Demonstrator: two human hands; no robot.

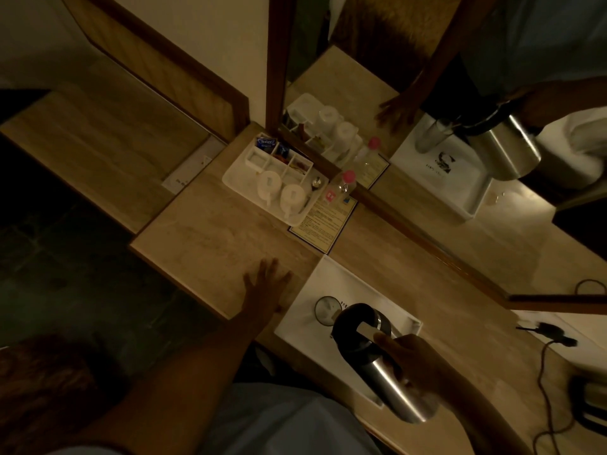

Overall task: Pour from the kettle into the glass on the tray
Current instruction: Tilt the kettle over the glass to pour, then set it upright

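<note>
Kettle (381, 362) tilted, spout end toward glass (326, 310), base toward person.

Steel kettle (377, 356) tilted (spout down) over glass (325, 309) on white tray (331, 277).

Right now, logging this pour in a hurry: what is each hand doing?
Left hand: open, flat on the counter, holding nothing.
Right hand: closed on the handle of the kettle, tipped toward the glass.

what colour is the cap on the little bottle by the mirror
Pink; the bottle cap shows best in the head view, beside the white sachet tray.
</note>
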